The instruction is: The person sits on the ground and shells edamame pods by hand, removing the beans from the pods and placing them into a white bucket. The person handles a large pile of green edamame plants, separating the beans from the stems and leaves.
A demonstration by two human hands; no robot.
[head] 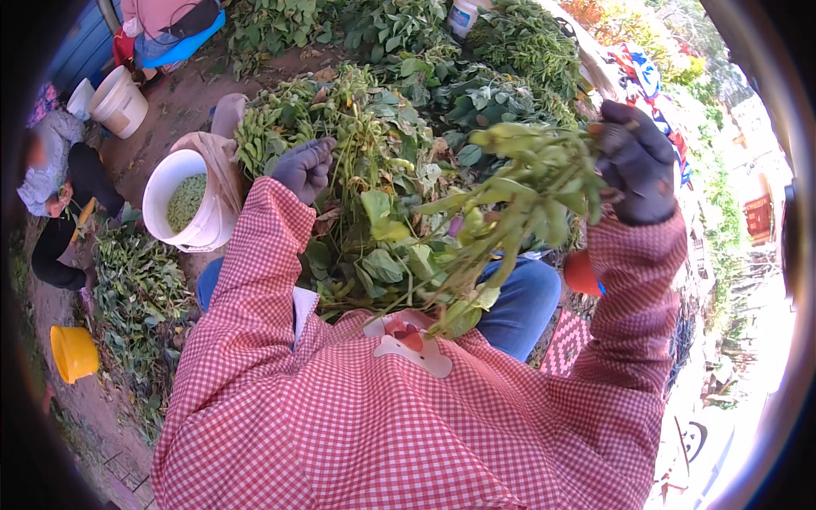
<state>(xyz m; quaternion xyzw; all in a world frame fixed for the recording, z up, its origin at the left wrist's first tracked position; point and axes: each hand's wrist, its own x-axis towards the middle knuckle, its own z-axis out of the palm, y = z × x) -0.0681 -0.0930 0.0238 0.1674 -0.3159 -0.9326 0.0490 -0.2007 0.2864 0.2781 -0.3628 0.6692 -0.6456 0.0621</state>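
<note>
My right hand (637,166), in a dark glove, is raised at the right and closed on a bunch of uprooted bean plants (535,191) with green pods. The bunch hangs down and leftward over my lap, somewhat blurred. My left hand (305,169), also gloved, is curled over the near left side of a big heap of bean plants (376,146); whether it grips a stem or pod there I cannot tell. Left of it stands a white bucket (153,197) with shelled green beans (187,203) inside, a brown cloth (213,159) draped at its side.
Cut plants (137,306) lie on the ground at left, near a yellow bucket (74,354). Two people (54,159) sit at the left and upper left beside pale buckets (119,102). A red container (580,273) stands right of my knee. More leafy heaps (395,25) lie ahead.
</note>
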